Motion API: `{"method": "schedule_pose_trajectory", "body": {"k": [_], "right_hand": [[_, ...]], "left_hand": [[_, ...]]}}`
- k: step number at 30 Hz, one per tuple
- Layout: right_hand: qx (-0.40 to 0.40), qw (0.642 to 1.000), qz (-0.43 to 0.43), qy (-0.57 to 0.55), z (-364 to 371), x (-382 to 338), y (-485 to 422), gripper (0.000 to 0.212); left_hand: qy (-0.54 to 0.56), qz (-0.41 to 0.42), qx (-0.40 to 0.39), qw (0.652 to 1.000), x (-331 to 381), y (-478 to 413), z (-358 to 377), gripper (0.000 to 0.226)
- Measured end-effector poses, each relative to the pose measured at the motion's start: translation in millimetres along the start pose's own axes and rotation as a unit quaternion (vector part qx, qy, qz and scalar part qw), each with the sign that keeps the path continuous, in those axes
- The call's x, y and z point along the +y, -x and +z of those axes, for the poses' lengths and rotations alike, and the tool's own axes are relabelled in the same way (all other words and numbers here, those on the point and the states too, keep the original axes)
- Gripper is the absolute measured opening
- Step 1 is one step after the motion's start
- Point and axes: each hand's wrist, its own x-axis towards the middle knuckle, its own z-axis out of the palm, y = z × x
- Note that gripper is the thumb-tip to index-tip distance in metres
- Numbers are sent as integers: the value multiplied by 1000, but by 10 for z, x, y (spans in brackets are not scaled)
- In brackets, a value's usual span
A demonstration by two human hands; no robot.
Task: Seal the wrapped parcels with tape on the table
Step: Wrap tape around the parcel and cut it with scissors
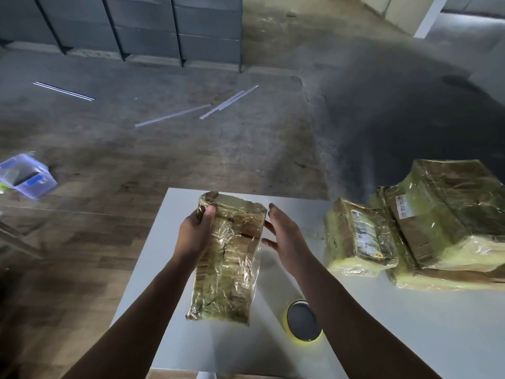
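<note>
One film-wrapped parcel (229, 255) is stretching lengthwise across the table (191, 337) in front of me. My left hand (195, 231) is gripping its far left corner, thumb curled over the top. My right hand (284, 236) is hovering just beside its right edge, fingers straight and spread. I'm judging it stiff but slippery under loose plastic, so I'm favouring the edges. The tape roll (303, 321) is waiting near my right forearm.

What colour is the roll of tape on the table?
The roll of tape is bright yellow with a dark grey middle, in the head view.
</note>
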Motion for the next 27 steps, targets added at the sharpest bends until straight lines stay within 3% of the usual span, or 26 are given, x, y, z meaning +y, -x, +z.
{"method": "schedule_pose_trajectory", "body": {"k": [2, 6, 9, 13, 17, 20, 27], "right_hand": [[-17, 999, -34, 12, 116, 37, 39, 71], [18, 983, -129, 129, 311, 49, 87, 50], [-16, 978, -105, 178, 393, 251, 211, 47], [5, 987, -91, 132, 454, 504, 329, 34], [13, 998, -17, 53, 296, 512, 196, 64], [68, 997, 10, -24, 262, 544, 207, 50], [-37, 992, -51, 111, 360, 560, 289, 16]], "left_hand": [[-9, 2, 5, 1000, 7, 38, 73, 38], [-17, -15, 55, 998, 44, 70, 185, 36], [16, -50, 90, 995, 36, -2, 150, 41], [33, -62, 85, 994, 47, -7, 169, 32], [26, -73, 77, 994, 47, -107, 127, 43], [-1, -78, 77, 994, 34, -144, 138, 48], [14, -100, 66, 993, 69, -136, 198, 47]]}}
